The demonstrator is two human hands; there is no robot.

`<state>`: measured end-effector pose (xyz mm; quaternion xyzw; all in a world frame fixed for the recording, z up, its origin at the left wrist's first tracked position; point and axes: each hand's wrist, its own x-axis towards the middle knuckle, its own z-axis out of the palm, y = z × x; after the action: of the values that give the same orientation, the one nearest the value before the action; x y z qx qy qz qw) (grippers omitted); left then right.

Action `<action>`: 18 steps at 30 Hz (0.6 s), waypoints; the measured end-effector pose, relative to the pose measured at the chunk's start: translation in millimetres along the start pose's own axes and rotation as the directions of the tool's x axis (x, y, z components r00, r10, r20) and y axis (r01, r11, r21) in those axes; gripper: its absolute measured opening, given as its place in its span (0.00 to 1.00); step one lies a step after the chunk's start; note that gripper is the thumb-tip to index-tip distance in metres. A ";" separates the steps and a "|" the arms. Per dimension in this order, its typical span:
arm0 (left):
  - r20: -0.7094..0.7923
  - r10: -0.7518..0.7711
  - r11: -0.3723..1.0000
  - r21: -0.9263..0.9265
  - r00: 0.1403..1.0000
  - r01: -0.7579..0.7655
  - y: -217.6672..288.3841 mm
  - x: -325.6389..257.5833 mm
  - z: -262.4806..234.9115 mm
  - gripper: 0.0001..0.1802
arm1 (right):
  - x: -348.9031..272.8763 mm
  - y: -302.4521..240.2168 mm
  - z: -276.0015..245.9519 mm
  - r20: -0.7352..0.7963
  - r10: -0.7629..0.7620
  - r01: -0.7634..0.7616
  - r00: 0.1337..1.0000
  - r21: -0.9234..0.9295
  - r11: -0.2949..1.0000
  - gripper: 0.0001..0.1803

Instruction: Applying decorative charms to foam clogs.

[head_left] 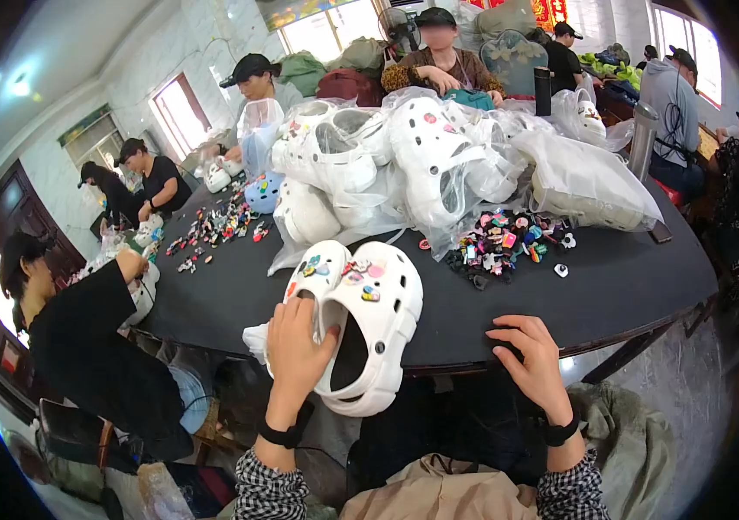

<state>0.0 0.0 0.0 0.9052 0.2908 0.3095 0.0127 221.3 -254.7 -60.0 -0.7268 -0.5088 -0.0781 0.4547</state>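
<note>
Head: left grip (298, 347) on clogs (382, 284); right grip (532, 357) curled

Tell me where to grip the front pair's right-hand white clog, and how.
The white clog is probably best taken by its outer wall, from the right, with the right hand, thumb inside the opening: that wall is exposed, while the left hand occupies the inner side.

Bright windows (322, 36) punctuate pale marbled walls (235, 43) above glossy grey floor (680, 373).
</note>
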 end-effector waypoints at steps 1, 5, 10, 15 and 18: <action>0.002 0.025 0.999 -0.048 1.000 -0.025 -1.5 1.4 4.9 0.19 | -1.4 2.8 1.3 -0.007 0.005 -0.005 1.000 -0.003 1.000 0.12; 0.040 0.058 0.988 -0.143 0.998 -0.051 -11.2 -2.3 -20.6 0.18 | 0.4 -1.9 -0.9 -0.016 -0.012 0.013 1.000 0.017 1.000 0.12; -0.093 -0.072 0.997 -0.009 0.993 0.071 -90.5 -3.7 -39.6 0.17 | 0.3 -0.4 0.2 -0.038 -0.018 0.019 0.999 0.016 1.000 0.11; -0.270 -0.181 0.973 0.092 0.946 0.212 -222.2 27.2 -68.0 0.18 | 0.1 4.6 3.0 -0.053 -0.047 0.046 0.997 -0.023 0.999 0.11; -0.033 -0.389 0.916 0.087 0.920 0.391 -292.0 49.2 -82.1 0.23 | 1.2 0.6 1.5 -0.040 -0.047 0.047 0.998 -0.003 0.999 0.11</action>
<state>-166.6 255.9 34.2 0.8263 0.4793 0.2942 0.0304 221.8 -252.8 -60.5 -0.7135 -0.5166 -0.1039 0.4619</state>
